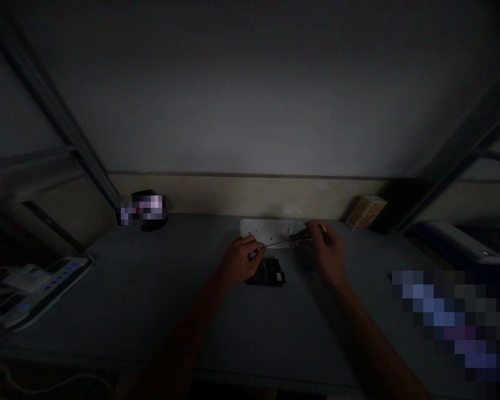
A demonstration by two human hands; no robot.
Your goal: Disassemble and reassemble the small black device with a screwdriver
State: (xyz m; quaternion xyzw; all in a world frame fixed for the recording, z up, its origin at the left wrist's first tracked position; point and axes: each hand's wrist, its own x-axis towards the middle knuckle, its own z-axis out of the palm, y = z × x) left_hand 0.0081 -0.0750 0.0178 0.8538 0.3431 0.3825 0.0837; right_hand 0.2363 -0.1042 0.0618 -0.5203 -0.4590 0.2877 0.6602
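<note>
My right hand [329, 253] is closed around the dark and yellow handle of a screwdriver [306, 234]. The thin shaft points left and ends at the fingertips of my left hand [242, 260]. Those fingers are pinched together at the screwdriver's tip; whatever they hold is too small and dark to make out. Just below and to the right of my left hand, a flat black device part with a green area and a small white label [270, 273] lies on the desk. Behind both hands is a white sheet [266, 229] with several tiny dark bits on it.
The grey desk [150, 311] meets a wall at the back. A power strip [45, 294] with plugs and cables lies at left. A lit phone on a stand [144, 211] stands back left, a small box [365, 212] back right. A blurred-out object [445, 319] lies at right.
</note>
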